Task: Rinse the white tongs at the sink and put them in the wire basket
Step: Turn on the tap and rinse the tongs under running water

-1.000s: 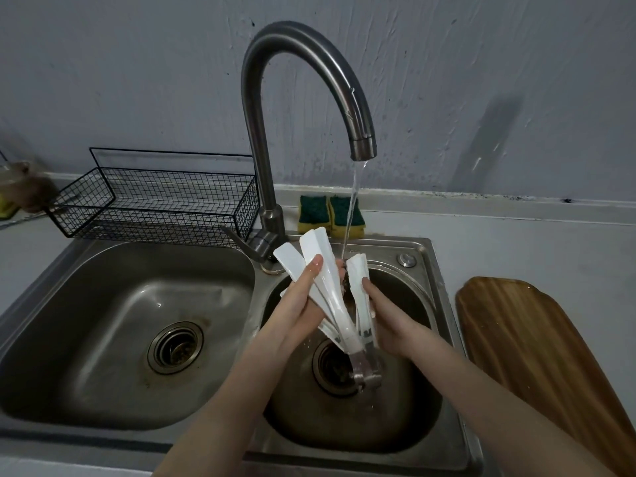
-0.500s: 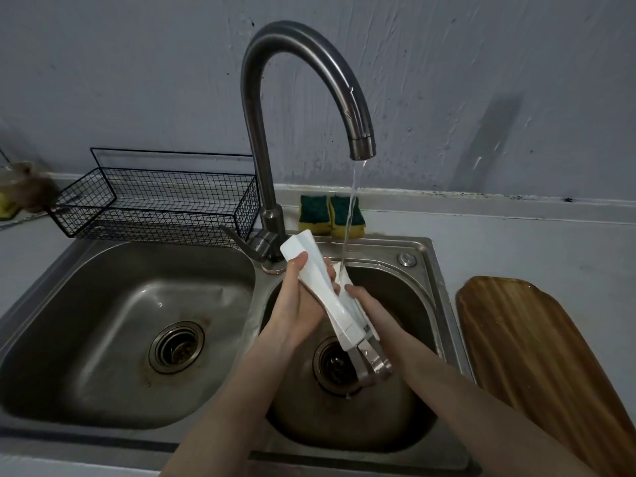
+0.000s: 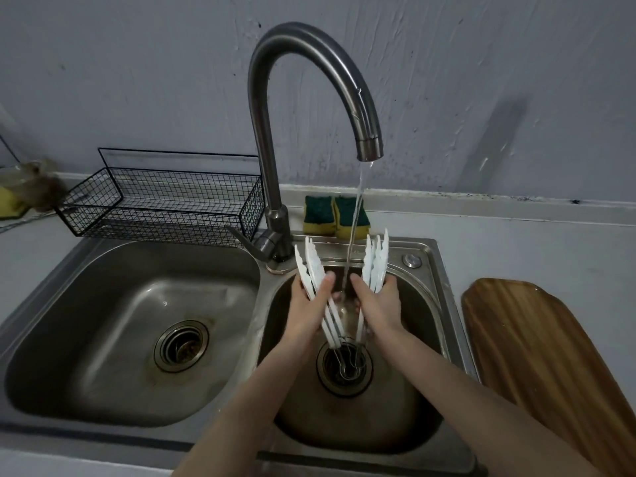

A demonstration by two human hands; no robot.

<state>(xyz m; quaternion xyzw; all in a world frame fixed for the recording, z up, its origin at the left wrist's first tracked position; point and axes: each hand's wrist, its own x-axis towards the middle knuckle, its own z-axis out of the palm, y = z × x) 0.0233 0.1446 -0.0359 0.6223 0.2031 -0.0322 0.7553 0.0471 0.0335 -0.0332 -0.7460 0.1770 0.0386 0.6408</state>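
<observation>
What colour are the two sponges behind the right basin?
The sponges are dark green on top with a yellow layer beneath, seen in the head view, the only view.

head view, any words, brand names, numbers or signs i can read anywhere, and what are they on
None: no readable text shows anywhere in the head view.
white tongs: plain, no marking visible.
faucet: bare metal, no logo visible.
sponges: no print visible.
wire basket: no tag or label visible.
wooden board: only wood grain.
Object at the far left edge: too blurred to tell.
</observation>
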